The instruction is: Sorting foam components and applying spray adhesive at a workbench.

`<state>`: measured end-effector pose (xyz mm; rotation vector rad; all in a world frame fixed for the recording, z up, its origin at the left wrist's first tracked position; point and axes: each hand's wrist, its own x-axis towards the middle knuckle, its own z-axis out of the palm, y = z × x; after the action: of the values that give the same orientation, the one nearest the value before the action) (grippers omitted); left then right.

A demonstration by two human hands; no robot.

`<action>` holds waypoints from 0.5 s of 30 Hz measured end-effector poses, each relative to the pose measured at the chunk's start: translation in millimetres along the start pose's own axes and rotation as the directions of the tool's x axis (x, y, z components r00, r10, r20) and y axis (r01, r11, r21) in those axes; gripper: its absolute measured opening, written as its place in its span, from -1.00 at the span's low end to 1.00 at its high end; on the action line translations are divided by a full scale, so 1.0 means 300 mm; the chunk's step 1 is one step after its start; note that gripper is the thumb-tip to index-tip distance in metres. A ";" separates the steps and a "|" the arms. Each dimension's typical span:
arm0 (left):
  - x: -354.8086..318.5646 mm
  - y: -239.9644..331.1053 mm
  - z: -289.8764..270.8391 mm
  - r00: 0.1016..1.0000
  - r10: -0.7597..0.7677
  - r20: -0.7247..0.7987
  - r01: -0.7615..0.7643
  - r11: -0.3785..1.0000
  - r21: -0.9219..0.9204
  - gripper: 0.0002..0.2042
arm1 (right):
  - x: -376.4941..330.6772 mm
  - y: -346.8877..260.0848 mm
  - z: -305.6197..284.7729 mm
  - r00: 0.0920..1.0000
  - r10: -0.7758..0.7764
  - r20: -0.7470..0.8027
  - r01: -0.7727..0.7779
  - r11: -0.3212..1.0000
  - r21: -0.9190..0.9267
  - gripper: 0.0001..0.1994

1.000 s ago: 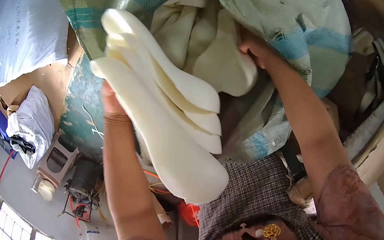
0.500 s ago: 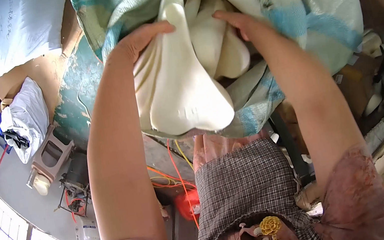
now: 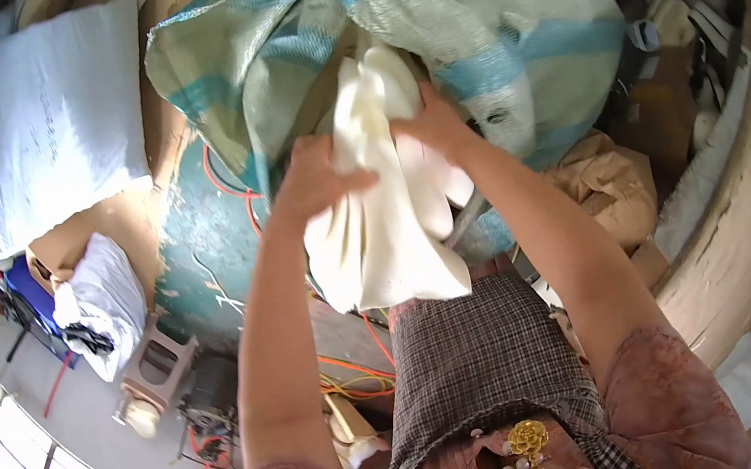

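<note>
Left hand and right hand clamped on my white curved pieces | stack at mouth of striped sack | risk: uneven squeeze could let inner layers slip out.

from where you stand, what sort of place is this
Probably a small workshop or packing area, though I can't tell which: there's a big pale-green woven sack with blue stripes, a bunch of smooth cream pieces with flared ends, and a plump white package.
</note>
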<state>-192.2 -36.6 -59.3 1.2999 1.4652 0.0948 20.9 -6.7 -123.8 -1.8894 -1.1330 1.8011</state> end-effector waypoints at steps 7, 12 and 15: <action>-0.410 0.417 0.044 0.879 0.473 -0.052 -0.406 0.802 0.437 -0.14 | -0.507 -0.140 -0.145 0.896 -0.392 -0.206 0.439 0.850 0.292 -0.11; -0.739 0.749 0.044 0.743 0.669 -0.010 -0.574 0.645 0.504 -0.14 | -0.958 -0.284 -0.293 0.777 -0.499 -0.383 0.628 0.649 0.430 -0.01; -0.921 0.942 0.092 0.648 0.758 0.075 -0.675 0.525 0.519 -0.18 | -1.234 -0.316 -0.377 0.716 -0.489 -0.498 0.698 0.521 0.492 -0.05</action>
<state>-53.7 -143.1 296.4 2.3568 0.9896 0.3942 130.4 -171.4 222.3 -1.0786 -0.7461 1.2013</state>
